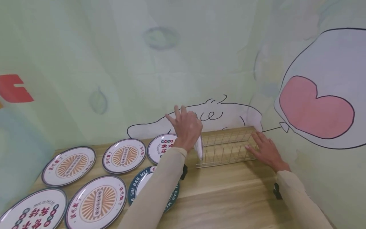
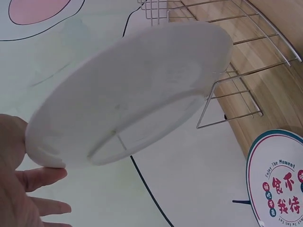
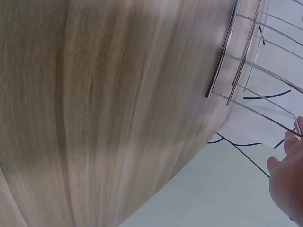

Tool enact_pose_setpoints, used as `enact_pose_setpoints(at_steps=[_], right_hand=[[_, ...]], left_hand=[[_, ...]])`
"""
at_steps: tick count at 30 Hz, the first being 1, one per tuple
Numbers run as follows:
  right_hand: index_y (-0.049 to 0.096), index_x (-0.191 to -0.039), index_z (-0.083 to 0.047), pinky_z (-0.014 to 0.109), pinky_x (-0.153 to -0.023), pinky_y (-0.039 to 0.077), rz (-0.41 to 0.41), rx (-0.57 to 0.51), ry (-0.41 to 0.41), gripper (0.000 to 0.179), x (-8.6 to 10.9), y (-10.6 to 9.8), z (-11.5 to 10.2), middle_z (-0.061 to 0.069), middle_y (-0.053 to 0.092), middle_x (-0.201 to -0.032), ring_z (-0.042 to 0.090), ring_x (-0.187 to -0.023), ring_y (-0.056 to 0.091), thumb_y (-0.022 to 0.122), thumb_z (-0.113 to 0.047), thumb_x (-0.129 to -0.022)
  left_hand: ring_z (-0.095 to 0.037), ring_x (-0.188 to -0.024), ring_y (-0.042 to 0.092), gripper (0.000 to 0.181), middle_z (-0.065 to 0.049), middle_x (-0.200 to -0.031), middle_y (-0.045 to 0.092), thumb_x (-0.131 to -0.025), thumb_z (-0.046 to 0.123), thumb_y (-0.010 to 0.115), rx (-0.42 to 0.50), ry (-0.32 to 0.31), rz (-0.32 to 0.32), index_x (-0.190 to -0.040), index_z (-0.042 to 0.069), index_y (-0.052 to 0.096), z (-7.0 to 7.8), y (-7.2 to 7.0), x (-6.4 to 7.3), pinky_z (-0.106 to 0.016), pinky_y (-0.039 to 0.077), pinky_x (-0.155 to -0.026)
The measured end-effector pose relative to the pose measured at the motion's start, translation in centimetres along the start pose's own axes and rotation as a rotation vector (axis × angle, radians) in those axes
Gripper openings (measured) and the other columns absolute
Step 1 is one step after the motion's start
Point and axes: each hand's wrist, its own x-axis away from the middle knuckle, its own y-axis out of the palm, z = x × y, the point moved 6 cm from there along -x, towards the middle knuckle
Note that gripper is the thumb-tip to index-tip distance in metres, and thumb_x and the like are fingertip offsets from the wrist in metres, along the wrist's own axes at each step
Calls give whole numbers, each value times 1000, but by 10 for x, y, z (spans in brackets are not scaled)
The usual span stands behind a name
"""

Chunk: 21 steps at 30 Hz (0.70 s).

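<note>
My left hand [image 1: 187,127] pinches a white plate by its rim and holds it on edge at the left end of a metal wire dish rack [image 1: 226,163]. In the left wrist view the plate's plain underside [image 2: 137,85] faces the camera, its far edge by the rack wires; whether it touches them I cannot tell. The other fingers of this hand are spread apart. My right hand [image 1: 267,151] rests against the rack's right end, fingers fairly straight. In the right wrist view, fingertips [image 3: 289,142] meet a corner of the wire frame.
Several printed plates lie face up on the wooden table's left side, among them a sunburst plate [image 1: 95,202] and a teal-rimmed plate [image 1: 134,190]. The wooden table [image 1: 228,197] meets a cartoon-printed wall covering [image 1: 128,79] behind the rack.
</note>
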Motion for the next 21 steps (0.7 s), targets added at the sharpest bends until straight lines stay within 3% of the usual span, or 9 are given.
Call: enact_pose_setpoints(at_steps=[9, 15, 21], right_hand=[[26, -144, -3, 65, -106, 14, 26, 12, 4, 74, 4, 1, 2, 24, 21, -149, 43, -135, 22, 46, -51, -90], [26, -144, -3, 64, -106, 13, 16, 4, 6, 74, 6, 4, 1, 24, 20, -150, 44, -135, 21, 45, -51, -91], [28, -143, -3, 63, -107, 14, 32, 16, 11, 73, 5, 5, 1, 23, 22, -149, 42, -135, 22, 45, -52, -91]], left_hand=[[-43, -135, 27, 25, -20, -137, 47, -82, 20, 55, -43, 30, 5, -57, 14, 55, 6, 21, -4, -73, 13, -100], [-42, -135, 28, 22, -19, -135, 49, -83, 23, 56, -108, 51, -26, -63, 14, 62, 5, 43, 6, -72, 14, -101], [-39, -134, 31, 21, -17, -134, 51, -84, 27, 57, -171, 91, -7, -72, 13, 67, 7, 57, 14, -71, 12, -102]])
